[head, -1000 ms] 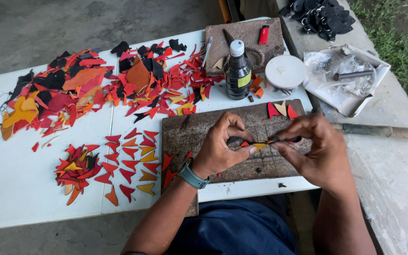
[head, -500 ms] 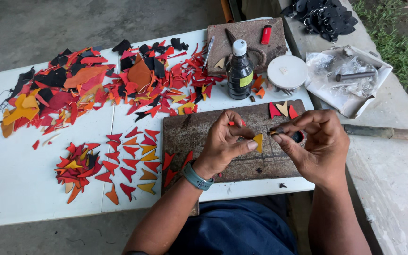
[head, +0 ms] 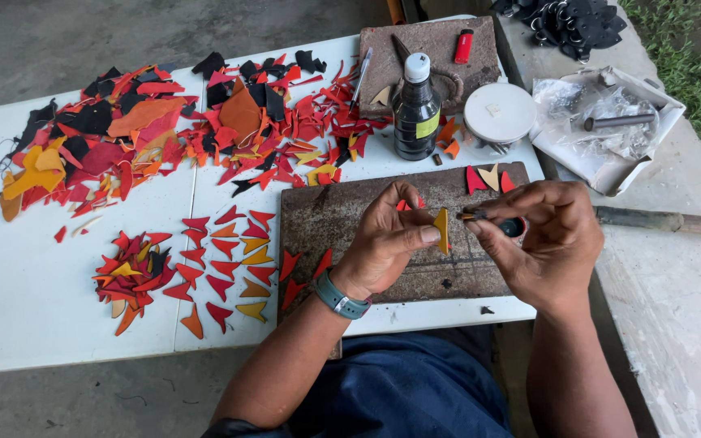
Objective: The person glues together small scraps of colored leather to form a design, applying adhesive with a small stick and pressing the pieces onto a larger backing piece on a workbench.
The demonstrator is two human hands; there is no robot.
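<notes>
My left hand (head: 387, 239) pinches a small yellow-orange leather piece (head: 442, 229) upright between thumb and fingers. My right hand (head: 541, 239) grips a small dark tool (head: 492, 221) whose tip sits against the piece's edge. Both hands hover over a worn brown work board (head: 326, 223) on the white table (head: 34, 300). A grey watch is on my left wrist.
Cut red, orange and yellow leather shapes (head: 225, 259) lie in rows left of the board, a heap of scraps (head: 148, 138) behind. A dark bottle (head: 415, 109), white round lid (head: 499, 113), red lighter (head: 464, 46) and a box with plastic bags (head: 606, 126) stand at the back.
My hands have lifted off the board; the yellow piece is now held up on edge in my left fingers, with the right hand's tool drawn up beside it.
</notes>
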